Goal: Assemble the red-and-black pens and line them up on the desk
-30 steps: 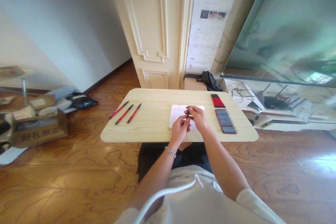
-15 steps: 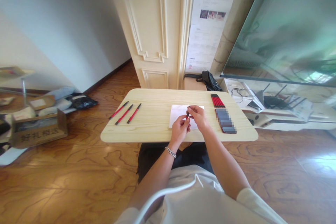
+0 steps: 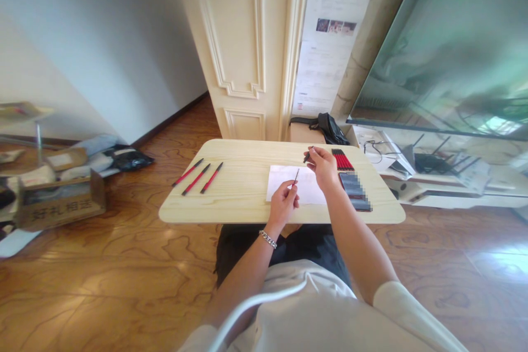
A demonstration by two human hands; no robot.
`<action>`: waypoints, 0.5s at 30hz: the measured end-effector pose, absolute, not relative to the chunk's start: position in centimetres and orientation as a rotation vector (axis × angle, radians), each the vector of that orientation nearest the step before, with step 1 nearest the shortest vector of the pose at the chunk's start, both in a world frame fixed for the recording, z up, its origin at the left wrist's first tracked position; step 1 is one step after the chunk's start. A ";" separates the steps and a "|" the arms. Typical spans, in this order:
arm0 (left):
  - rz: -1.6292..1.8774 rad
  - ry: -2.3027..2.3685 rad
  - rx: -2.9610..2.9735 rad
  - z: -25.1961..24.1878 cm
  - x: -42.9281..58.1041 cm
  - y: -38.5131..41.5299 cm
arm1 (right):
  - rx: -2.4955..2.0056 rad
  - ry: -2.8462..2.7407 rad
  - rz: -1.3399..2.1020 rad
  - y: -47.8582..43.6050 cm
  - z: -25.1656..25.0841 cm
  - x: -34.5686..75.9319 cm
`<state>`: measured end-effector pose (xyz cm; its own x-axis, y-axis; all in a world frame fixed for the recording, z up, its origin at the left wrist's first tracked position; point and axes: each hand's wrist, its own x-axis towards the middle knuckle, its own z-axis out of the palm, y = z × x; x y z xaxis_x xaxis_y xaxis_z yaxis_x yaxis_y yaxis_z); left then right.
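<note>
My left hand [image 3: 284, 202] is closed on a pen, with its thin bare refill [image 3: 296, 175] pointing up and away from my fist; most of the barrel is hidden in my fingers. Up and to the right, my right hand [image 3: 323, 166] pinches a small black pen part [image 3: 307, 158], apart from the refill. Beneath both hands lies a sheet of white paper [image 3: 276, 176]. Several red and black pens [image 3: 342, 160] sit in a tight row just right of my right hand. Three more pens, one being a red and black pen [image 3: 196, 180], are spaced out at the table's left.
The pale wooden table [image 3: 239, 209] has rounded corners. A phone [image 3: 355, 192], partly blurred out, lies at the right near my right forearm. On the floor at left stands a cardboard box [image 3: 61, 206] among packages. A black bag [image 3: 330, 127] rests beyond the table.
My right hand has moved away from my left, up and to the right, taking the black part off the pen. The refill now shows. My left hand has barely moved.
</note>
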<state>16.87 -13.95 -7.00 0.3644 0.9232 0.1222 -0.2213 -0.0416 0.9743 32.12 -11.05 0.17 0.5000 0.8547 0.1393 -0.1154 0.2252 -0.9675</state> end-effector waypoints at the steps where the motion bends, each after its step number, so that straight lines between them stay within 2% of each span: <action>1: 1.081 0.728 1.252 -6.9 16.8 -14.0 | -1.163 -0.793 0.758 -10.8 0.0 32.3; 6: 1.173 0.718 1.144 -6.1 16.1 -14.0 | -1.576 -1.043 0.726 -10.5 -2.8 31.4; 11: 1.270 0.797 1.098 -6.0 14.9 -13.4 | -1.965 -1.395 0.398 -10.7 -5.1 28.5; 15: 1.276 0.818 1.099 -6.5 14.6 -13.2 | -2.119 -1.544 0.292 -10.5 -5.4 27.3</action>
<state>14.59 -13.16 -6.52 0.1499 0.9834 0.1023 -0.3184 -0.0499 0.9467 27.26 -10.55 -5.40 0.3342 0.9354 0.1158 0.8287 -0.2330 -0.5089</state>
